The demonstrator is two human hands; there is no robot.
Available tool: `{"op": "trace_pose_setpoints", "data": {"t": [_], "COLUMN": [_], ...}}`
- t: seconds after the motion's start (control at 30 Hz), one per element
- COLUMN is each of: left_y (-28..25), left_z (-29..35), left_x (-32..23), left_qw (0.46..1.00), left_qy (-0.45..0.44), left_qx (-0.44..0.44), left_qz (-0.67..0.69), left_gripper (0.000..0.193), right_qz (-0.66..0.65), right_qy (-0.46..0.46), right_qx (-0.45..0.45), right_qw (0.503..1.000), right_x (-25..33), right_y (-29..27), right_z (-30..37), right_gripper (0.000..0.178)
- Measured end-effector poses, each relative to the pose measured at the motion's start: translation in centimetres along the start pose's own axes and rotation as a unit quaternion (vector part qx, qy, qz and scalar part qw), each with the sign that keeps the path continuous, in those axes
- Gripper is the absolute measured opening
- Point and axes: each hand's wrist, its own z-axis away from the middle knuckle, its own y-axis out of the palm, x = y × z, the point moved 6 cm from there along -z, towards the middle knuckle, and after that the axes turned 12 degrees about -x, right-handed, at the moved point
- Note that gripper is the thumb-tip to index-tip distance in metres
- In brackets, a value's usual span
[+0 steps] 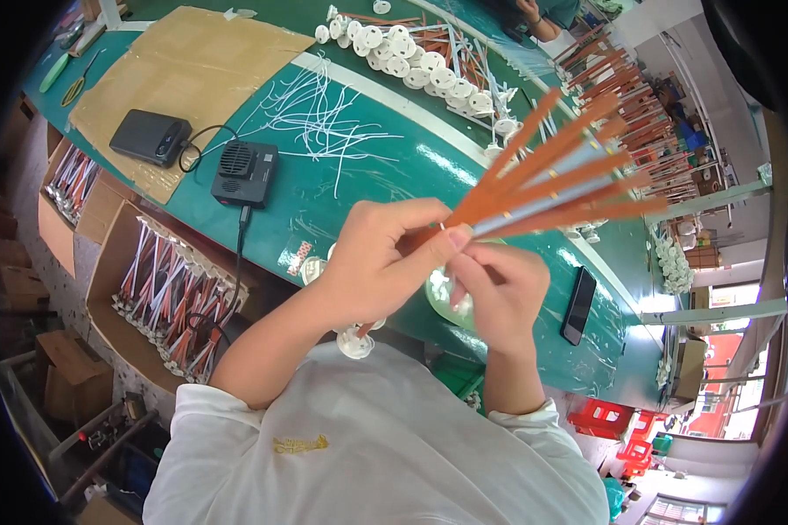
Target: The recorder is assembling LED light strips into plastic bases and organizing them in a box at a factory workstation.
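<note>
A bundle of flat orange-brown strips (pixel 534 179), with bluish-white strips among them, fans out toward the upper right. My left hand (pixel 381 254) is closed round its gathered part. Below that hand hang white round caps (pixel 354 343), seemingly at the bundle's lower end. A short bit of thin white tie (pixel 443 227) shows by my left thumb. My right hand (pixel 503 284) is pinched right beside the left thumb, under the strips; whatever its fingertips hold is hidden. Partly behind the hands is a pale green round object (pixel 446 302) on the table edge.
Loose white ties (pixel 324 118) lie on the green table (pixel 367 188), near a black fan-like device (pixel 245 173) cabled to a power bank (pixel 150 137). A phone (pixel 578 306) lies at right. Capped strips (pixel 437 74) are piled behind; a carton (pixel 118 280) of them stands left. Another person (pixel 547 26) is across.
</note>
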Motion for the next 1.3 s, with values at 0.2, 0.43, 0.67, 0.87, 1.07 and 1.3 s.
{"op": "trace_pose_setpoints", "data": {"t": [0.2, 0.43, 0.67, 0.87, 1.07, 1.3], "left_y": [0.5, 1.0, 0.5, -0.1, -0.2, -16.2], "left_z": [0.2, 0.8, 0.9, 2.1, 2.0, 2.3], "left_x": [0.0, 0.0, -0.6, -3.3, -6.8, -8.2], "left_qw": [0.999, 0.992, 0.998, 0.993, 0.983, 0.777], "left_qy": [-0.031, -0.072, -0.058, 0.103, 0.174, 0.440], "left_qx": [-0.004, -0.073, -0.038, -0.032, -0.049, -0.331], "left_qz": [0.026, 0.077, 0.008, 0.046, 0.023, -0.305], "left_gripper": [0.023, 0.024, 0.026, 0.021, 0.044, 0.033], "right_qz": [-0.027, 0.208, 0.089, -0.593, -0.522, -0.632], "right_qy": [0.143, -0.290, -0.011, 0.466, 0.164, -0.077], "right_qx": [-0.095, -0.116, -0.095, 0.025, 0.011, 0.012], "right_qw": [0.985, 0.927, 0.991, 0.656, 0.837, 0.771], "right_x": [-1.6, 3.0, 1.6, -2.5, 0.3, 3.8], "right_y": [0.4, -0.2, -0.3, 2.2, 5.0, 18.2], "right_z": [1.8, 1.9, 2.0, 5.0, 3.1, -6.6], "right_gripper": [0.010, 0.025, 0.009, 0.029, 0.044, 0.038]}}
